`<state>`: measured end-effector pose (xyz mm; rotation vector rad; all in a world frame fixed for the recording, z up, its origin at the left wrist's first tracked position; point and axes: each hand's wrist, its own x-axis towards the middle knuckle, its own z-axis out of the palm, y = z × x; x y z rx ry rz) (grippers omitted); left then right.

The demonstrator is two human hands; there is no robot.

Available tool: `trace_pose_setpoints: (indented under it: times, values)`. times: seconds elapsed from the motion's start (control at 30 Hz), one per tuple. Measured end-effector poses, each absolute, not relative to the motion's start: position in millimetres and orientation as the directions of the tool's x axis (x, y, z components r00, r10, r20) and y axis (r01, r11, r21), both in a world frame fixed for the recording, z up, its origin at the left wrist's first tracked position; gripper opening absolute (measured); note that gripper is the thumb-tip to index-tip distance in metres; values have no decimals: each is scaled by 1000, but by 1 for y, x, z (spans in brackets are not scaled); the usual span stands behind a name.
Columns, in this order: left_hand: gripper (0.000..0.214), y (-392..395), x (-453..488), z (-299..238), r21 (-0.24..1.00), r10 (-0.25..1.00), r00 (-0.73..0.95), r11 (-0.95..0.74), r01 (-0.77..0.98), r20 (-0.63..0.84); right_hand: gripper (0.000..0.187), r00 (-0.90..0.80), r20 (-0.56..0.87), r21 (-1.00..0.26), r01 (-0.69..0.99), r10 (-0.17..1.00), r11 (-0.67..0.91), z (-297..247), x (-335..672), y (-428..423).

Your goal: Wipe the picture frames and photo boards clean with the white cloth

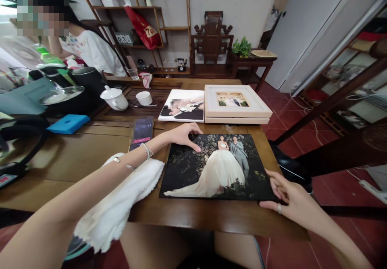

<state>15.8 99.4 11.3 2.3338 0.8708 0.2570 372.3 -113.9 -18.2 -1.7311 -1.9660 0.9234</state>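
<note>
A dark wedding photo panel (216, 168), showing a couple with a long white gown, lies flat near the table's front edge. My left hand (184, 135) holds its far left part, with the thumb on the picture and the fingers at the far edge. At the near right corner, my right hand (282, 190) grips the panel, thumb along the front edge and fingers at the right side. Under my left forearm is a white towel (121, 196), partly hanging off the table. Just beyond that forearm lies a phone (142, 131) with its screen lit.
Behind the panel are a white photo block (182, 106) and stacked light frames (237, 103). A lidded white teapot (114, 98), a white cup (144, 98), a blue block (69, 124) and headphones (27, 144) occupy the left. Across the table sits another person (93, 51).
</note>
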Motion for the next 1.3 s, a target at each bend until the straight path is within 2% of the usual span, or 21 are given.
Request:
trace_pose_setpoints:
  times: [0.17, 0.23, 0.3, 0.4, 0.47, 0.57, 0.63, 0.67, 0.73, 0.83, 0.93, 1.03, 1.1, 1.17, 1.23, 1.3]
  values:
    - [69, 91, 17, 10, 602, 659, 752, -592, 536, -23, 81, -207, -124, -638, 766, 970, 82, -22, 377, -115]
    - [67, 78, 14, 21, 557, 677, 735, -627, 545, 42, 85, -220, -84, -637, 762, 972, 117, -26, 379, -115]
    - [53, 57, 1, 40, 490, 691, 712, -668, 560, 128, 89, -246, -46, -653, 741, 968, 157, -28, 382, -116]
    - [43, 4, -44, 72, 416, 746, 652, -640, 646, 135, 90, -253, 42, -667, 713, 967, 215, -27, 385, -122]
    - [50, -43, -85, 83, 345, 817, 568, -563, 751, 95, 86, -200, 158, -643, 723, 967, 255, -20, 384, -126]
    - [95, -113, -139, 68, 235, 873, 488, -477, 847, 13, 75, -122, 327, -603, 737, 937, 307, 0, 372, -131]
    - [110, -145, -159, 43, 204, 900, 434, -433, 878, 45, 66, -124, 388, -606, 713, 913, 354, 16, 356, -133]
    - [108, -156, -164, 29, 182, 902, 421, -432, 883, 95, 61, -144, 406, -613, 689, 902, 386, 22, 346, -134]
    - [80, -166, -166, 9, 131, 902, 388, -415, 900, 190, 50, -199, 435, -631, 629, 878, 454, 32, 321, -135]
    - [59, -167, -162, 1, 118, 841, 418, -480, 869, 345, 40, -308, 471, -617, 555, 827, 558, 36, 282, -137]
    - [48, -169, -149, 17, 137, 796, 353, -471, 872, 491, 41, -443, 519, -536, 498, 731, 682, 36, 251, -140]
    - [44, -173, -118, 43, 144, 703, 349, -539, 830, 619, 52, -520, 611, -414, 432, 597, 801, 42, 232, -144]
    - [41, -171, -88, 56, 68, 629, 433, -613, 787, 646, 67, -543, 664, -306, 430, 514, 849, 50, 224, -148]
    - [36, -165, -53, 62, -13, 536, 546, -706, 708, 644, 77, -563, 673, -210, 477, 480, 853, 55, 219, -149]
    - [31, -156, -22, 60, -43, 439, 603, -784, 619, 667, 70, -586, 646, -176, 508, 488, 843, 57, 221, -146]
    - [30, -145, 2, 55, -23, 365, 586, -835, 549, 723, 55, -589, 631, -243, 468, 505, 849, 53, 232, -139]
